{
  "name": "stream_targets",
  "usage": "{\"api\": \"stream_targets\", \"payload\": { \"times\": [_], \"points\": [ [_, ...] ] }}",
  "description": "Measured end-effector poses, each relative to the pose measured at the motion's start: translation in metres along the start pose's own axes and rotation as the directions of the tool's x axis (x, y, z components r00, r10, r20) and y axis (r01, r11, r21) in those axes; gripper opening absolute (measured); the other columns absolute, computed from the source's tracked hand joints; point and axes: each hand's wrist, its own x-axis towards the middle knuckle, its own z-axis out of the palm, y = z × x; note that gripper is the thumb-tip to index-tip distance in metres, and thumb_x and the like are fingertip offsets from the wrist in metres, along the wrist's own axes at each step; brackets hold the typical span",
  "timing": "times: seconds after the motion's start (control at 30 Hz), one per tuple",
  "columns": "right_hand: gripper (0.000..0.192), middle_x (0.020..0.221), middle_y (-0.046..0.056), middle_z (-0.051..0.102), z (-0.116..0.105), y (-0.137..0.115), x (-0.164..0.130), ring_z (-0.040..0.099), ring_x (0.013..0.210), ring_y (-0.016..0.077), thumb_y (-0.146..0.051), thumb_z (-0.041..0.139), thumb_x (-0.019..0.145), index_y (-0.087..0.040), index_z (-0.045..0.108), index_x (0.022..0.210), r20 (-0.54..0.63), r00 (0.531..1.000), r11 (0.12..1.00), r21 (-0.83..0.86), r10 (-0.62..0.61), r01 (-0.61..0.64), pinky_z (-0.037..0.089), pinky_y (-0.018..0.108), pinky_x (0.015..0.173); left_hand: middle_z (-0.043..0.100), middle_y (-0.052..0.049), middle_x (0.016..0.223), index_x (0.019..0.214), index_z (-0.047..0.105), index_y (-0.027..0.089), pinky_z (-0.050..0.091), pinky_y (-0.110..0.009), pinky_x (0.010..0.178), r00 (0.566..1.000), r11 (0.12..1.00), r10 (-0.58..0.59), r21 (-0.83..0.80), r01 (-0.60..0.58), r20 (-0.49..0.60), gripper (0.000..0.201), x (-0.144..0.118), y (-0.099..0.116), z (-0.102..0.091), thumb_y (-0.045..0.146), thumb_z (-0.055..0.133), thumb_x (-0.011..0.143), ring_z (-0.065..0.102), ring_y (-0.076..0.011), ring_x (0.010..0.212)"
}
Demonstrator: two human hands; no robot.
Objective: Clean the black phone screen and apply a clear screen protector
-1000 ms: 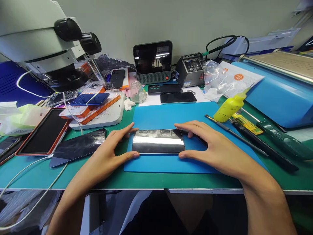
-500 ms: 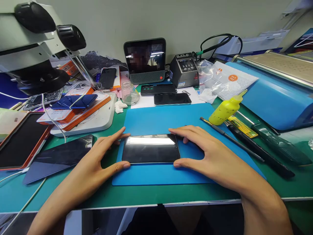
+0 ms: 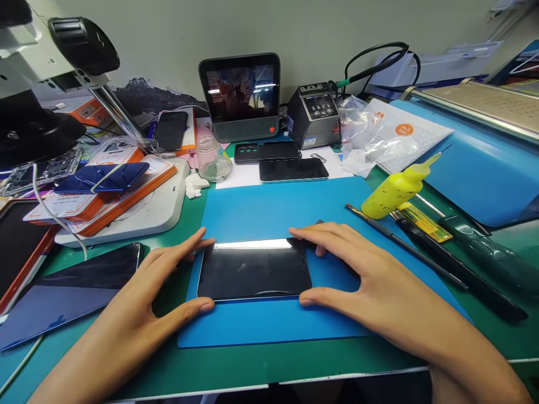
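Observation:
A smartphone (image 3: pixel 255 270) with a dark glossy screen lies crosswise, screen up, on the blue mat (image 3: pixel 269 209). My left hand (image 3: pixel 166 292) grips its left end, thumb at the near corner and index finger at the far one. Around the right end, my right hand (image 3: pixel 349 269) does the same with thumb and index finger. A small dark object (image 3: pixel 320 222) shows partly behind the right fingers; what it is stays hidden. Another dark phone (image 3: pixel 80 289) lies beside my left forearm.
Right of the mat lie a brush (image 3: pixel 404 244), a yellow bottle (image 3: pixel 393 193) with a needle tip and a green-handled tool (image 3: pixel 488 252). Behind stand a glass jar (image 3: pixel 214 163), two phones, a smart display (image 3: pixel 242 95) and a soldering station (image 3: pixel 315 115). A microscope (image 3: pixel 37 90) overhangs the left.
The view has shifted nearer, so the phone and hands appear larger and lower. The light reflection on the screen has narrowed toward its far edge. Both hands keep their places at the phone's ends.

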Motion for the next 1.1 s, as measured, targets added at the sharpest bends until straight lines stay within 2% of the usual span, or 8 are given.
{"api": "stream_targets", "payload": {
  "times": [0.27, 0.63, 0.87, 1.1],
  "points": [
    [0.068, 0.151, -0.002, 0.064, 0.0011, 0.0024, -0.0011, 0.062, 0.136, 0.0313, -0.060, 0.084, 0.088, -0.048, 0.060, 0.151, 0.014, 1.000, 1.000, -0.024, -0.005, 0.005, 0.055, 0.047, 0.117, 0.056, 0.006, 0.164, 0.164, 0.035, 0.059, 0.051, -0.059, 0.122, 1.000, 0.999, 0.024, 0.032, -0.024, -0.007, 0.081, -0.0025, -0.0049, 0.0016, 0.068, 0.072, 0.092, 0.057, -0.0367, 0.147],
    [0.065, 0.154, 0.000, 0.063, 0.0006, -0.0012, -0.0013, 0.059, 0.143, 0.0330, -0.054, 0.080, 0.092, -0.047, 0.057, 0.152, 0.027, 1.000, 0.996, -0.085, -0.004, 0.006, 0.054, 0.052, 0.118, 0.055, 0.007, 0.164, 0.164, 0.033, 0.059, 0.056, -0.052, 0.118, 0.996, 0.993, -0.087, 0.083, 0.087, -0.003, 0.082, -0.0068, -0.0076, 0.0043, 0.074, 0.068, 0.092, 0.063, -0.0335, 0.139],
    [0.063, 0.152, -0.002, 0.063, -0.0004, -0.0030, -0.0013, 0.062, 0.138, 0.0300, -0.053, 0.080, 0.091, -0.048, 0.058, 0.150, 0.034, 0.999, 0.996, -0.084, 0.006, -0.003, 0.057, 0.048, 0.115, 0.054, 0.006, 0.165, 0.164, 0.033, 0.059, 0.056, -0.054, 0.118, 0.997, 0.994, -0.078, 0.081, 0.078, 0.001, 0.081, -0.0047, -0.0060, 0.0028, 0.074, 0.067, 0.093, 0.063, -0.0336, 0.140],
    [0.067, 0.152, -0.003, 0.064, 0.0016, 0.0003, -0.0035, 0.059, 0.142, 0.0312, -0.054, 0.081, 0.091, -0.049, 0.056, 0.153, 0.006, 0.999, 0.994, -0.102, -0.047, 0.047, 0.054, 0.050, 0.117, 0.061, 0.005, 0.161, 0.167, 0.027, 0.055, 0.062, -0.053, 0.110, 0.999, 0.998, -0.037, 0.052, 0.039, -0.037, 0.088, -0.0003, 0.0005, 0.0021, 0.072, 0.070, 0.092, 0.062, -0.0348, 0.143]
  ]
}}
